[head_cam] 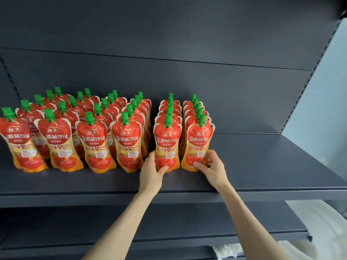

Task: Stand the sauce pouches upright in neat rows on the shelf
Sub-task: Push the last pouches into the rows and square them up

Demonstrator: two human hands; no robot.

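Item: sauce pouches [96, 139], red and orange, with green screw caps [89, 118], printed fronts facing me.
Location: all on the dark shelf [266, 162], standing upright in six front-to-back rows. Four rows stand close together at the left. Two tighter rows stand to their right, with a gap between the groups.
Left hand [151, 170]: grasping the fifth-row front pouch [167, 141] low down, thumb across its base, fingers round its left edge.
Right hand [214, 166]: pinching the sixth-row front pouch [199, 143] at its bottom right corner, thumb on the front, fingers behind the side seam.
Step in hand, my judgement: squaring up the two front pouches so their rows read straight.
Handling, my judgement: soft film body, sauce shifts inside, so the waist gives when squeezed. The glossy skin is likely slippery. The weight sits low, and the wide gusseted foot carries the stand.
Where to hold: at the base or the side seams for sliding, or at the stiff cap neck for lifting. I avoid pressing the middle.
Risk: a nudge at cap height could tip a row over like dominoes.
Room left: the shelf is bare to the right of the sixth row.
Surroundings: grey back panel [169, 72]; lower shelf [169, 220] beneath.
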